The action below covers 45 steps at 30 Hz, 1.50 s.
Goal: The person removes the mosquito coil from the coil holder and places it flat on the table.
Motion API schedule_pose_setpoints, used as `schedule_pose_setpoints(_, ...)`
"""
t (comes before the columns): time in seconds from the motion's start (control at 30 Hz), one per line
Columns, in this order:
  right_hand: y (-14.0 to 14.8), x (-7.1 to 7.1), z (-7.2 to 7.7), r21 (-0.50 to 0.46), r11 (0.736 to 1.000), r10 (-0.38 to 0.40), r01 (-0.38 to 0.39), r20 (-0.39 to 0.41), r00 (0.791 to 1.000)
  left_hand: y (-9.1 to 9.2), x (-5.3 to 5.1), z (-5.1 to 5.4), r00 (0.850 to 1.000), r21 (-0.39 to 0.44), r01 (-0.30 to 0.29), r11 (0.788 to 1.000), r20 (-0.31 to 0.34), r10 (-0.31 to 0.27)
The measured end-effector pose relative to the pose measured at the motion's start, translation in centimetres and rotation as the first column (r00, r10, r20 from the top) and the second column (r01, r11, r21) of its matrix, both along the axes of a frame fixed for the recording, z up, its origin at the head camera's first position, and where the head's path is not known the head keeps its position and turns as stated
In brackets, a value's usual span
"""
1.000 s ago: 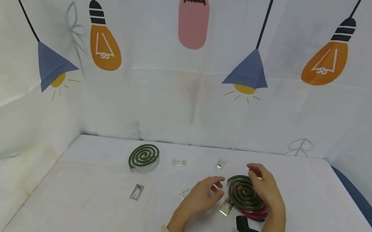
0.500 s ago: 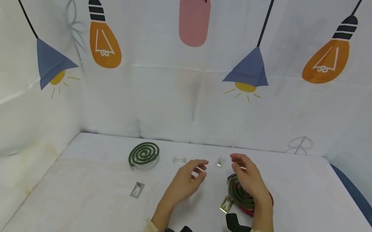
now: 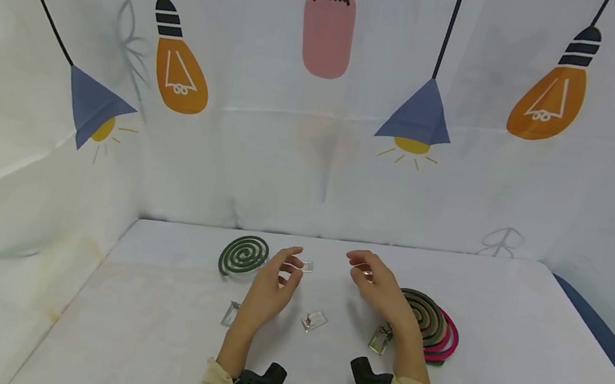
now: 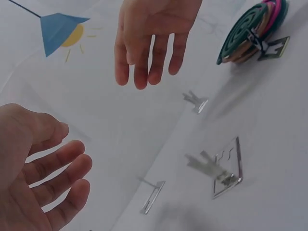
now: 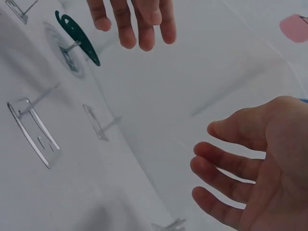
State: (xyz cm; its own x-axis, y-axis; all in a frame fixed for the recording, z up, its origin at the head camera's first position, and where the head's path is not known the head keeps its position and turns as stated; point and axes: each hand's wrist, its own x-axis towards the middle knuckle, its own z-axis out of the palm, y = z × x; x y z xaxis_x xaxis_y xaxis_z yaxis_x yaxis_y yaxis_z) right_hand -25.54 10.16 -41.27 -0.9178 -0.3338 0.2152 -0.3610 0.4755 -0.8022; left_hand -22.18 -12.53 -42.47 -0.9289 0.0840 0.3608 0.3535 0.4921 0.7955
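My left hand (image 3: 270,288) hovers just right of a lone green mosquito coil (image 3: 243,255), its fingers loosely bent around nothing. The coil is raised on a stand, which shows in the right wrist view. Over the back middle, my right hand (image 3: 382,293) holds nothing, fingers relaxed, palm facing the left hand. Right of that forearm sits a stack of mosquito coils (image 3: 446,333) in green, tan and pink, partly hidden by the arm. At its near left edge is a gold-coloured metal stand (image 3: 380,339). Between the forearms lies a silver metal coil stand (image 3: 313,321) with an upright prong.
More silver stands lie about: one (image 3: 231,314) left of my left forearm, one (image 3: 308,266) at the back middle, another (image 3: 369,275) partly behind my right fingers. The white table (image 3: 147,328) ends at a hanging cloth (image 3: 308,185) with printed lamps.
Both hands have moved left, away from the coil stack, which now shows more of its pink and tan layers. The left hand has uncovered the middle silver stand and now partly covers the left one.
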Motion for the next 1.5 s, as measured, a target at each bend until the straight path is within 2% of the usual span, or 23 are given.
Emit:
schedule_pose_setpoints(0.27,-2.6,0.1,-0.8,0.006,0.998,0.061,-0.061,0.031,0.998,-3.4,0.2,0.1,0.993,0.014,-0.114,0.993,0.016,0.114)
schedule_pose_setpoints(0.5,-4.0,-0.1,-0.9,-0.014,0.995,0.100,-0.100,0.045,0.994,-5.2,0.2,0.0,0.990,-0.011,-0.141,0.990,0.026,0.141)
schedule_pose_setpoints(0.73,-5.7,0.3,-0.7,0.000,0.992,0.130,-0.130,0.065,0.989,-6.8,0.5,0.0,0.985,-0.002,-0.173,0.985,0.021,0.173)
schedule_pose_setpoints(0.87,-6.9,0.5,-0.7,-0.001,0.989,0.145,-0.145,0.076,0.987,-7.9,0.5,-0.1,0.976,0.018,-0.220,0.975,0.005,0.220)
schedule_pose_setpoints(1.0,-8.0,0.5,-0.8,-0.008,0.987,0.161,-0.161,0.092,0.983,-9.0,0.4,-0.2,0.957,0.037,-0.288,0.957,-0.015,0.289)
schedule_pose_setpoints(1.23,-9.8,0.3,-1.2,-0.030,0.982,0.186,-0.184,0.107,0.977,-11.0,0.3,-0.6,0.921,0.031,-0.389,0.921,-0.012,0.389)
schedule_pose_setpoints(1.37,-11.0,0.1,-1.3,-0.041,0.979,0.204,-0.201,0.104,0.973,-12.2,0.3,-1.1,0.888,0.048,-0.457,0.888,-0.034,0.459)
schedule_pose_setpoints(1.5,-12.2,0.0,-1.3,-0.069,0.977,0.208,-0.200,0.142,0.968,-13.0,0.2,-1.8,0.855,0.075,-0.512,0.856,-0.052,0.516)
